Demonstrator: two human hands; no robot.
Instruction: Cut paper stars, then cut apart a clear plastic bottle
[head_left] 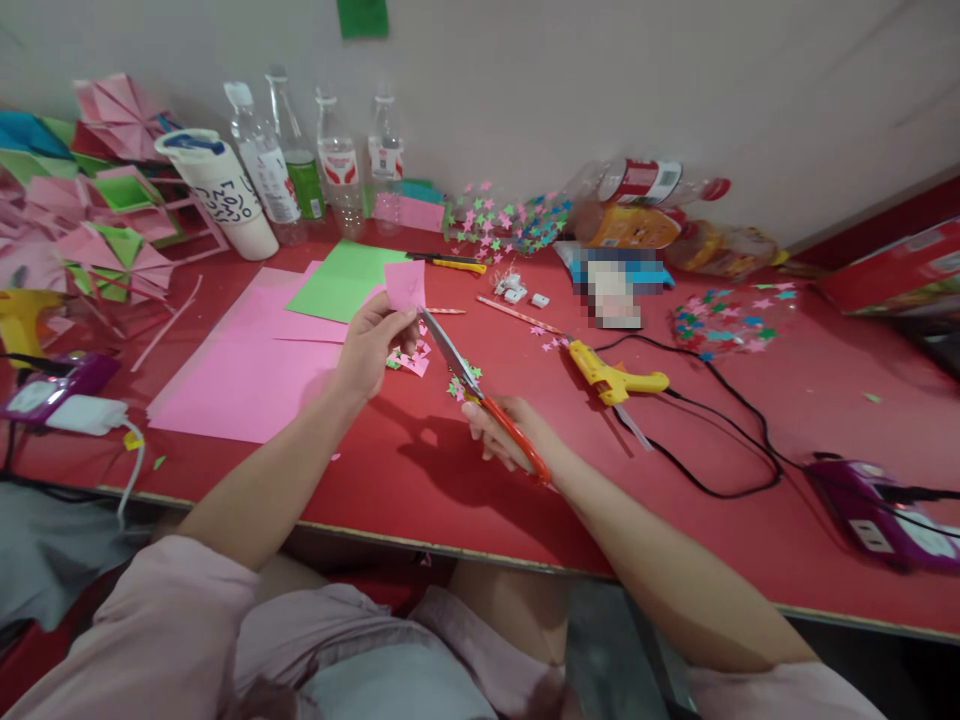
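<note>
My left hand (373, 345) pinches a small pink paper piece (406, 284) and holds it upright above the red table (420, 470). Orange-handled scissors (480, 395) are gripped in my right hand (501, 432), their blades pointing up-left at the lower edge of that paper. Small pink and green paper scraps (411, 360) lie on the table just below my left hand. Large pink sheets (247, 370) and a green sheet (341, 280) lie to the left.
A yellow glue gun (615, 380) with a black cord lies right of the scissors. Several plastic bottles (315, 170) and a white cup (221, 190) stand along the wall. Folded paper shapes (90, 210) pile up at left. Purple power strips (877, 510) sit near both edges.
</note>
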